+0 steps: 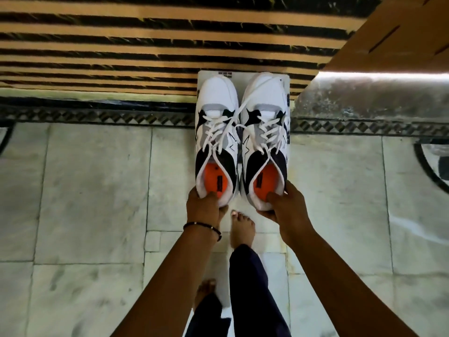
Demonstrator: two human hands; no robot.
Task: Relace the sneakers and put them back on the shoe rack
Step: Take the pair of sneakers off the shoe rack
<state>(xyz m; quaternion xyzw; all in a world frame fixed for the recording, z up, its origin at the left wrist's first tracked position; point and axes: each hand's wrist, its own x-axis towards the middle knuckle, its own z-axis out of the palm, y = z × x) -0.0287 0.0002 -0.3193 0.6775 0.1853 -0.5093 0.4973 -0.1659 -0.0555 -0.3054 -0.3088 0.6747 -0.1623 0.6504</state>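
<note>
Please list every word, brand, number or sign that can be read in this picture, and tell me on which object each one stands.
No text can be read here.
Left sneaker, orange insole: a dark label, too blurred to read.
Right sneaker, orange insole: a dark label, too blurred to read.
White board under the sneakers: dark marks at its far edge and right side, too small to read.

- The marble floor (pixel 92 190) of pale veined slabs fills the near scene; two bare feet stand on it.
- A dark patterned border strip (pixel 97 116) crosses the floor farther off.
- Beyond the strip lies a surface with tan and black stripes (pixel 97 45).
- A flat white board (pixel 288 93) carries the two sneakers (pixel 243 132) side by side, toes pointing away.
</note>
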